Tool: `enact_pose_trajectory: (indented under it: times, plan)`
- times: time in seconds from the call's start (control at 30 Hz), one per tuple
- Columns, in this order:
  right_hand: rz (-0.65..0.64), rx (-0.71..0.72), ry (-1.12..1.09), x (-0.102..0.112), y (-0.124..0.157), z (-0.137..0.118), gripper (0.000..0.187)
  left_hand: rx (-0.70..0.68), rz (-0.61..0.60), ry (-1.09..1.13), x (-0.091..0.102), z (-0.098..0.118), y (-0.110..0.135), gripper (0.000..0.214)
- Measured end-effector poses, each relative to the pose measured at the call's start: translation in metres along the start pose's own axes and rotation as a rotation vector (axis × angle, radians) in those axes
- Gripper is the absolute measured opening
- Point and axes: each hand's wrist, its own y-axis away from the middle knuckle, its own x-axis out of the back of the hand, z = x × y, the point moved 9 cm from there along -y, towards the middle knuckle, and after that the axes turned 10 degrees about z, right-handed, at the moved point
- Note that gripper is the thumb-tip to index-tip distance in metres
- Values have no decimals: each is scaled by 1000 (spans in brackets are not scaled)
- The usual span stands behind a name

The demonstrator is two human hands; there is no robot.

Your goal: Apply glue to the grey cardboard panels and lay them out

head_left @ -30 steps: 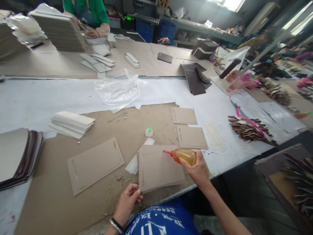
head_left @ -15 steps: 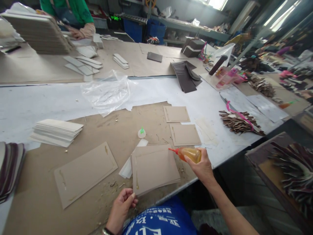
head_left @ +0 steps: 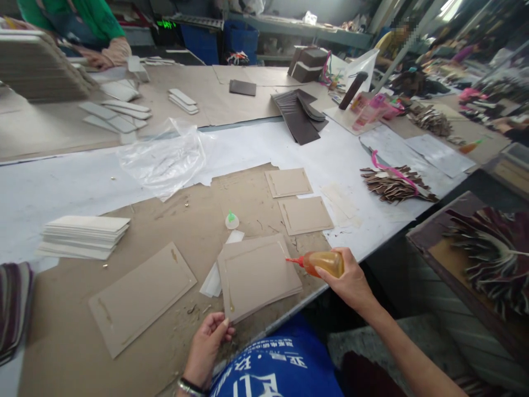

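Seemingly partway: top card's (head_left: 256, 273) left and far edges beaded, right edge unfinished; right hand (head_left: 351, 282) grips bottle (head_left: 324, 264), left hand (head_left: 210, 339) pinches card corner

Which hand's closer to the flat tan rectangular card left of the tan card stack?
Left. The left hand is to the right of that card, apart from it; the right hand is farther right, past the tan card stack.

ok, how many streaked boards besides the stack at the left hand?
3: large board left of the stack, a near smaller board and a far smaller board beyond it. Others may hide underneath.
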Motion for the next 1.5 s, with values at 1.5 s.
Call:
enact_pose_trajectory:
  times: [1.5]
  plan:
    - [-123,-906,-1354,-118,36,34,26,-337,153,-99,-16,74,14,33]
